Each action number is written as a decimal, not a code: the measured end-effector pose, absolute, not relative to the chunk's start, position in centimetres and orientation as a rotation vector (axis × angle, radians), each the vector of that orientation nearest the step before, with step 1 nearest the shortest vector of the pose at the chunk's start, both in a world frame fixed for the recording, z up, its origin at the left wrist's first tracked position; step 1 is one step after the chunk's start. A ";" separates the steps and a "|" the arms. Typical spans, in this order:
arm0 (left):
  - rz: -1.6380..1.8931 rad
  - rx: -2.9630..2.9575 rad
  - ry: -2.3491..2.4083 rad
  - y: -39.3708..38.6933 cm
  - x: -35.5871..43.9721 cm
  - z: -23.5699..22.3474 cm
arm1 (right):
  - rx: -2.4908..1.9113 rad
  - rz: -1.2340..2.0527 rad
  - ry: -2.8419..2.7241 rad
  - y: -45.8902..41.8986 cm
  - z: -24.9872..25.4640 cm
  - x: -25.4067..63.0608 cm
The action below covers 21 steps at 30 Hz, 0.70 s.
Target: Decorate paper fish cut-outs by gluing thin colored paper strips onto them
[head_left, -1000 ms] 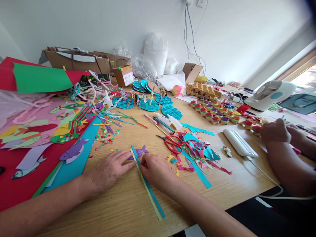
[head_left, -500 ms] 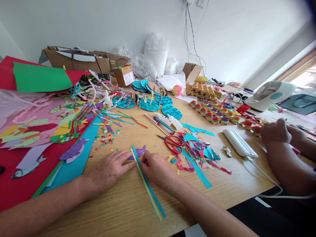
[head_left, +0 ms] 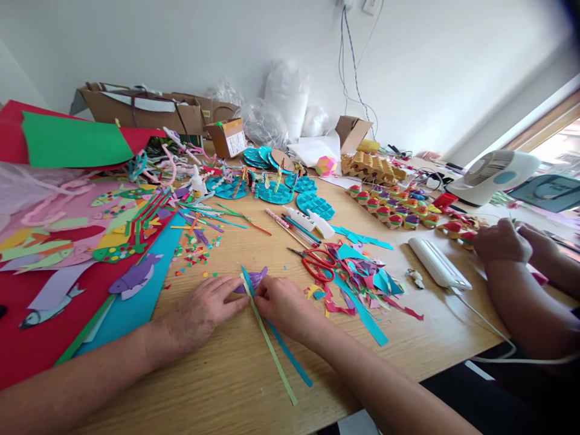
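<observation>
My left hand rests flat on the table, fingers stretched out. Its fingertips and thumb touch the upper end of a pale green paper strip and a purple paper fish partly hidden beneath. A blue paper strip crosses the green one near its top. My right hand is closed, thumb and forefinger pinched on this blue strip, beside the fish's tail. Below the hands the two strips spread apart. Red-handled scissors lie beyond my right hand, by a heap of coloured paper scraps.
Coloured sheets and paper fish cover the left side. Glue bottles, pens, and blue plates stand farther back. A painted egg carton, a white power bank with a cable, a fan and another person's hands are right.
The lower end of the blue strip has swung right, away from the green strip. My right hand has shifted slightly toward the left. My left hand stays in place.
</observation>
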<state>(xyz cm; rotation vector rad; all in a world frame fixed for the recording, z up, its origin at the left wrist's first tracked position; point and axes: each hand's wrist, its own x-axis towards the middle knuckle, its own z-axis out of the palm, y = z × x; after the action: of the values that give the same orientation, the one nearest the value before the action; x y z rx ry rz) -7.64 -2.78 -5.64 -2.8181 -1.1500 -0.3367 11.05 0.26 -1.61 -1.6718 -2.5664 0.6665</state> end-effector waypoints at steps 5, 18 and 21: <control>-0.344 -2.810 -1.165 -2.9 -7.5 -5.0 | -1.640 0.865 -2.457 1.5 -0.8 11.2; -0.301 -2.870 -1.232 -2.8 -7.6 -5.1 | -1.493 1.677 -1.895 5.3 0.0 13.3; -0.280 -2.870 -1.232 -2.8 -7.7 -5.2 | -1.447 1.692 -1.824 5.5 1.0 14.4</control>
<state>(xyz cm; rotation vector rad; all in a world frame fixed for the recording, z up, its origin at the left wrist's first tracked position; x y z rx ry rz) -7.69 -2.83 -5.19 -2.8697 -1.2321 -0.2798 14.39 5.50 1.02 -1.4466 -1.8237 1.6920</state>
